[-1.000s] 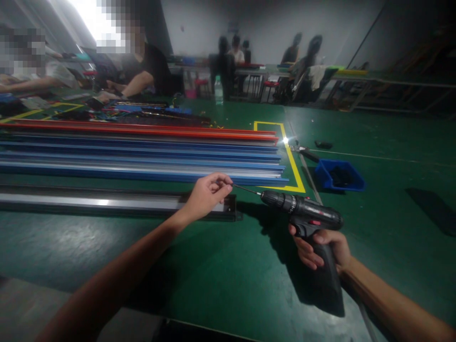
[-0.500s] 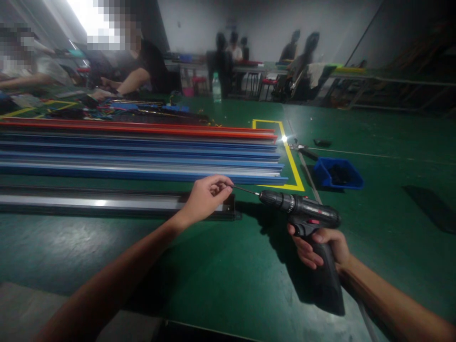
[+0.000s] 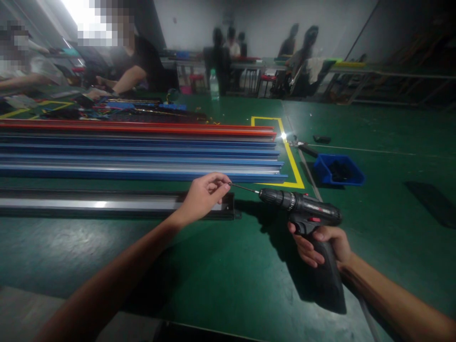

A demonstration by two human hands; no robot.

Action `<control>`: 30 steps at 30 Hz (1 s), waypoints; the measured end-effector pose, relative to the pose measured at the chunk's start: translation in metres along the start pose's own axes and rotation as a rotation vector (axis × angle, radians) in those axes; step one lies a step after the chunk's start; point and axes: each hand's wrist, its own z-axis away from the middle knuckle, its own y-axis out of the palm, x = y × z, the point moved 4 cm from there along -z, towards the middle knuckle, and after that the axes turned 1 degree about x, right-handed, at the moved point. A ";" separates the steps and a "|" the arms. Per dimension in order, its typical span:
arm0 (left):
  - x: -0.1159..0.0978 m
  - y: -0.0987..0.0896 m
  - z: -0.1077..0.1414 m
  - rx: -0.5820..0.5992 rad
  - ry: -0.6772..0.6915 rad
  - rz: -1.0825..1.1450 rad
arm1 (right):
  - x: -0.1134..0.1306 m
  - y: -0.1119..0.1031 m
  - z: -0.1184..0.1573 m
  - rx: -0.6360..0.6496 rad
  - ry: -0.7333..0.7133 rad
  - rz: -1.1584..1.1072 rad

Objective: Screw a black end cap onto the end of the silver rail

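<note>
My right hand [image 3: 317, 249] is wrapped around the grip of a black cordless drill [image 3: 299, 204], its body lying nearly level and pointing left. A long thin driver bit [image 3: 244, 187] sticks out of the chuck. At the tip of that bit, the thumb and fingers of my left hand [image 3: 206, 194] are pinched together; whatever small thing they hold there is too small to make out. Beneath my left hand lies a long black channel profile [image 3: 99, 205] with a silvery inner face, its right end partly hidden by the hand.
Several blue profiles [image 3: 142, 171] and red profiles [image 3: 142, 124] lie beyond the black one. Right of the yellow tape outline [image 3: 294, 166] are pliers [image 3: 304, 147] and a blue bin [image 3: 338, 178] with dark parts. A bottle [image 3: 214, 85] stands farther back. Co-workers sit across the table.
The view has shifted slightly. Both hands and the drill keep nearly the same pose, with the bit's tip still at my left fingertips.
</note>
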 end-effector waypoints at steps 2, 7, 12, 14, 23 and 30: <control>0.000 0.000 0.000 -0.002 0.004 0.000 | 0.000 0.000 0.000 -0.004 0.001 0.002; 0.000 -0.001 0.002 -0.011 0.006 0.006 | 0.000 0.000 0.000 0.001 -0.005 0.001; 0.000 -0.003 0.003 -0.026 0.025 -0.015 | 0.000 -0.001 0.000 -0.006 -0.003 0.001; 0.000 -0.003 0.003 -0.038 0.028 -0.029 | 0.000 -0.001 0.000 -0.009 0.001 0.009; 0.000 0.000 0.002 -0.041 0.035 -0.050 | 0.001 0.002 -0.001 -0.010 -0.009 0.026; 0.000 0.000 0.000 -0.011 0.014 -0.036 | 0.001 0.002 -0.001 -0.002 -0.002 0.007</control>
